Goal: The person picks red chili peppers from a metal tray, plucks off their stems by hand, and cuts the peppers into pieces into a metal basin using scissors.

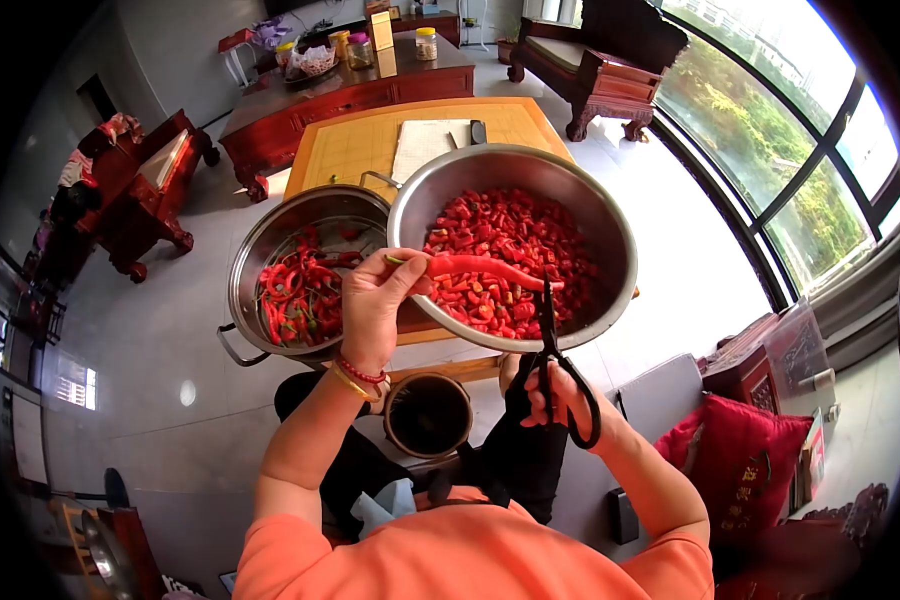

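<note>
Pinched by its green stem end, a long red chili pepper (480,266) lies level in my left hand (375,295), above the near side of a wide metal basin (620,215). Black scissors (547,335) are in my right hand (560,395), fingers through the handles. Their blades point up and meet the pepper's right tip; whether they are fully closed on it I cannot tell. Many chopped red chili pieces (510,235) fill the basin's bottom. To the left stands a two-handled steel pot (255,235) with whole red chilies (295,290) inside.
A wooden table (335,150) carries the basin and a white cloth or board (425,145) with a dark-handled knife (477,132). Between my legs stands a dark bucket (428,415). A red cushion (740,465) lies at my right. Jars (358,50) stand on a farther table.
</note>
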A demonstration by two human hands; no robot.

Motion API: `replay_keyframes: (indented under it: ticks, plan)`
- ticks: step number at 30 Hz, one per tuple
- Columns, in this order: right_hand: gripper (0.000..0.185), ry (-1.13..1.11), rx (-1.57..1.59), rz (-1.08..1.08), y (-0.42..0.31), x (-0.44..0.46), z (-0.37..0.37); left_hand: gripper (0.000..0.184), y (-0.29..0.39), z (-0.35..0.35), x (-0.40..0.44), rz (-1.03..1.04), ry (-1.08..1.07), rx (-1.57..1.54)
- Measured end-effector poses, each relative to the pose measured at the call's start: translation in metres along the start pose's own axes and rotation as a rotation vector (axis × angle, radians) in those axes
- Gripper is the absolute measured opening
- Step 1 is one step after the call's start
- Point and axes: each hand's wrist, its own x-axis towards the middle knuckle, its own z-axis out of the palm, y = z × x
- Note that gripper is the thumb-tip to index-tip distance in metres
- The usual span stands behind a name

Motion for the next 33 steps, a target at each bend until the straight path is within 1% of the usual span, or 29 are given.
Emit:
replay_keyframes:
  ticks: [2,3,6,9,13,16,19,20,21,24,25,28,31,33]
  plan:
    - [0.041,0.013,0.063,0.034,-0.005,-0.003,-0.003,0.013,-0.006,0.002,0.001,-0.022,0.004,-0.003]
    - [0.041,0.031,-0.023,0.017,-0.009,-0.005,-0.004,0.013,-0.008,0.003,0.002,-0.031,0.006,-0.005]
    - [0.043,0.032,-0.022,0.051,-0.008,-0.006,-0.013,0.013,-0.014,0.001,0.006,-0.004,0.059,0.019]
    - [0.044,0.006,0.038,-0.009,-0.002,-0.009,-0.015,0.013,-0.016,0.002,0.008,0.037,0.11,0.004]
    - [0.046,-0.099,0.06,0.063,0.012,-0.009,-0.021,0.012,-0.022,0.013,0.0,0.059,0.09,0.039]
    - [0.046,-0.09,0.021,0.069,0.008,-0.006,-0.019,0.011,-0.023,0.023,-0.008,0.048,0.026,0.074]
    - [0.046,-0.078,0.095,0.066,0.002,-0.005,-0.018,0.011,-0.019,0.028,-0.014,0.076,-0.043,0.14]
    - [0.046,-0.08,0.112,0.069,0.001,-0.004,-0.018,0.011,-0.019,0.028,-0.015,0.08,-0.042,0.139]
    - [0.045,-0.016,0.087,0.048,-0.002,-0.005,-0.013,0.011,-0.019,0.029,-0.015,0.083,-0.042,0.139]
    - [0.044,0.0,-0.005,0.028,-0.009,-0.007,-0.015,0.01,-0.02,0.028,-0.014,0.084,-0.021,0.181]
    - [0.045,0.06,-0.012,0.015,-0.009,-0.006,-0.011,0.01,-0.022,0.026,-0.012,0.084,-0.011,0.203]
    - [0.045,0.029,0.032,0.04,-0.004,-0.008,-0.019,0.011,-0.032,0.019,-0.006,0.122,0.035,0.237]
    - [0.046,-0.027,0.154,0.091,0.008,-0.009,-0.018,0.01,-0.036,0.017,-0.002,0.166,0.07,0.261]
    - [0.046,-0.12,0.12,0.106,0.012,-0.008,-0.021,0.009,-0.036,0.022,-0.006,0.152,0.066,0.243]
